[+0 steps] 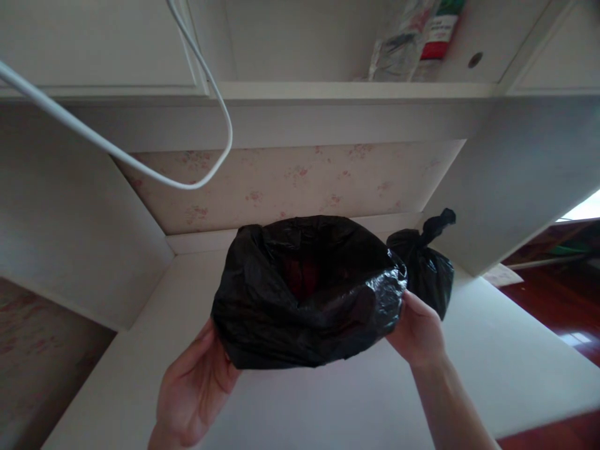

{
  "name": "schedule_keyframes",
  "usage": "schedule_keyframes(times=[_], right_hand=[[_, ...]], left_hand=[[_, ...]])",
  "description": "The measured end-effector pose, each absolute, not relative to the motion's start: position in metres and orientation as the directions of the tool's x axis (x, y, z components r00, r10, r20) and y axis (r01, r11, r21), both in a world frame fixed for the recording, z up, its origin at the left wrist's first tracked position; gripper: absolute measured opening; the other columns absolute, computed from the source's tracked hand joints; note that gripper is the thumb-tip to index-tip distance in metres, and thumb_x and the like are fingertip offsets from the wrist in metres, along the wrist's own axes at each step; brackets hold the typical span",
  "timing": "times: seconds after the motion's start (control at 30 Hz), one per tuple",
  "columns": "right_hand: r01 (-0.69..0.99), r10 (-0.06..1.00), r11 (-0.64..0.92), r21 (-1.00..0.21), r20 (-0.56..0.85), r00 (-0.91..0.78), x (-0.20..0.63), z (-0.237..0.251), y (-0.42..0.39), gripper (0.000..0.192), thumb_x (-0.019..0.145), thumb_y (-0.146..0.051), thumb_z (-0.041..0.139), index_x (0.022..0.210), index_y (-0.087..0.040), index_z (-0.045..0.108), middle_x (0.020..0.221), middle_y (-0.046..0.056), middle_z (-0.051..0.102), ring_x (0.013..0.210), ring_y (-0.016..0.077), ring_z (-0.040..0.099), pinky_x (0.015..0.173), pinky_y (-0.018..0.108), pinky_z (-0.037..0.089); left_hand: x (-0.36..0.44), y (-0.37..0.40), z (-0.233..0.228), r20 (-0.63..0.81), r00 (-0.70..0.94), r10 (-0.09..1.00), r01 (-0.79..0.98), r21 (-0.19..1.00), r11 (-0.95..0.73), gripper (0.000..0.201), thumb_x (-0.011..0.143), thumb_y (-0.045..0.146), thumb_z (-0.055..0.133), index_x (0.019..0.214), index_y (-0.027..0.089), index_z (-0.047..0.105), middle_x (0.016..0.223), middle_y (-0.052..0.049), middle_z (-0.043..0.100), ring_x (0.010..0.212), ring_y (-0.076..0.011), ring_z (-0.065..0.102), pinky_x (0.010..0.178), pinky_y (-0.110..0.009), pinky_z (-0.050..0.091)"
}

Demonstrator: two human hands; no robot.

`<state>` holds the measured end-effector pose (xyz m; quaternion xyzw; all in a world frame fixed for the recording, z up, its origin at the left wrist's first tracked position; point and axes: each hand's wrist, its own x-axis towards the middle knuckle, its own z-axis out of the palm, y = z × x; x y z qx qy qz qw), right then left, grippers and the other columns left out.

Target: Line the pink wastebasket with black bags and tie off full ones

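With our left hand [197,382] and right hand [419,331] we pinch the two ends of the open black bag [309,325], which sits between our fingers, its long side running from hand to hand, neither nearer, some fingertips hidden.

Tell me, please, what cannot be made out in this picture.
In the head view:
Open black bag: its bottom is lost in shadow.
Left hand and right hand: some fingers hidden by that bag.
Knotted black bag: contents hidden by its dark plastic.
White cable: ends cut off by top and left edges.
Red-and-green item: top cut off by upper edge, small writing blurred.
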<state>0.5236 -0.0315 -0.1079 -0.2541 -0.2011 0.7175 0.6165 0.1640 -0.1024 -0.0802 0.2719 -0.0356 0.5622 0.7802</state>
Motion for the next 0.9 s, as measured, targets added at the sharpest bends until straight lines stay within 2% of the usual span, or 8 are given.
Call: schedule_keyframes(times=[0.1,0.3,0.4,0.47,0.57,0.67,0.8,0.9], right_hand=[[-0.777,0.989,-0.145,-0.613,-0.102,-0.105,0.522,-0.094,-0.022,0.010,0.082,-0.025,0.078,0.092,-0.024,0.078,0.082,-0.004,0.081,0.072,0.0136,0.078,0.068,0.021,0.066],[-0.731,0.999,-0.016,-0.682,-0.039,0.015,0.524,-0.086,-0.014,0.039,0.077,-0.019,0.079,0.115,-0.025,0.075,0.091,-0.005,0.082,0.067,0.0095,0.076,0.064,0.016,0.064],[-0.707,0.996,0.085,-0.702,0.055,0.065,0.524,-0.091,-0.016,0.057,0.077,-0.015,0.076,0.130,-0.036,0.069,0.097,-0.008,0.081,0.063,0.0056,0.073,0.061,0.013,0.062],[-0.673,0.992,0.121,-0.730,0.109,0.060,0.524,-0.097,-0.021,0.066,0.073,-0.013,0.075,0.133,-0.041,0.067,0.106,-0.007,0.080,0.068,0.0064,0.073,0.062,0.015,0.062],[-0.574,0.982,0.187,-0.797,0.172,0.080,0.523,-0.109,-0.028,0.056,0.069,-0.013,0.081,0.118,-0.039,0.076,0.108,-0.004,0.080,0.081,0.0114,0.075,0.071,0.020,0.064],[-0.411,0.954,0.299,-0.861,0.258,0.155,0.522,-0.122,-0.033,0.042,0.073,-0.018,0.087,0.110,-0.036,0.079,0.104,0.000,0.081,0.087,0.0152,0.075,0.074,0.024,0.063],[-0.252,0.898,0.428,-0.868,0.378,0.224,0.523,-0.133,-0.033,0.047,0.072,-0.023,0.092,0.115,-0.036,0.078,0.107,0.002,0.077,0.087,0.0158,0.074,0.076,0.026,0.063],[-0.156,0.857,0.493,-0.856,0.447,0.257,0.523,-0.134,-0.030,0.042,0.073,-0.027,0.091,0.112,-0.034,0.079,0.112,0.004,0.073,0.090,0.0166,0.072,0.079,0.027,0.063]], left_hand=[[0.159,-0.091,-0.075,0.333,0.361,0.871,-0.887,0.412,0.210,0.065,0.106,0.007,0.008,0.145,0.015,0.059,0.147,-0.011,0.060,0.137,-0.0146,0.057,0.117,-0.031,0.041],[0.155,-0.088,-0.067,0.246,0.404,0.881,-0.847,0.463,0.260,0.060,0.102,-0.001,0.024,0.140,0.023,0.065,0.140,-0.005,0.067,0.126,-0.0131,0.066,0.106,-0.025,0.051],[0.160,-0.091,-0.067,0.174,0.314,0.933,-0.838,0.513,0.186,0.058,0.093,-0.006,0.041,0.131,0.025,0.071,0.128,-0.003,0.075,0.114,-0.0135,0.073,0.097,-0.024,0.057],[0.164,-0.094,-0.070,0.093,0.182,0.979,-0.798,0.596,0.092,0.055,0.082,-0.007,0.057,0.123,0.026,0.076,0.118,-0.002,0.080,0.102,-0.0155,0.078,0.088,-0.023,0.061],[0.170,-0.100,-0.079,-0.021,-0.111,0.994,-0.659,0.750,-0.058,0.045,0.070,0.002,0.080,0.107,0.026,0.082,0.098,-0.001,0.084,0.079,-0.0163,0.080,0.077,-0.022,0.064],[0.173,-0.103,-0.089,-0.042,-0.307,0.951,-0.505,0.854,-0.125,0.034,0.064,0.022,0.093,0.097,0.024,0.084,0.090,-0.003,0.083,0.070,-0.0158,0.076,0.072,-0.023,0.065],[0.173,-0.102,-0.096,0.023,-0.409,0.912,-0.325,0.931,-0.169,0.037,0.056,0.034,0.099,0.087,0.021,0.083,0.081,-0.002,0.080,0.066,-0.0157,0.070,0.064,-0.022,0.062],[0.174,-0.099,-0.098,0.087,-0.428,0.900,-0.261,0.941,-0.215,0.034,0.058,0.041,0.097,0.080,0.021,0.081,0.070,-0.001,0.075,0.063,-0.0152,0.067,0.062,-0.022,0.060]])
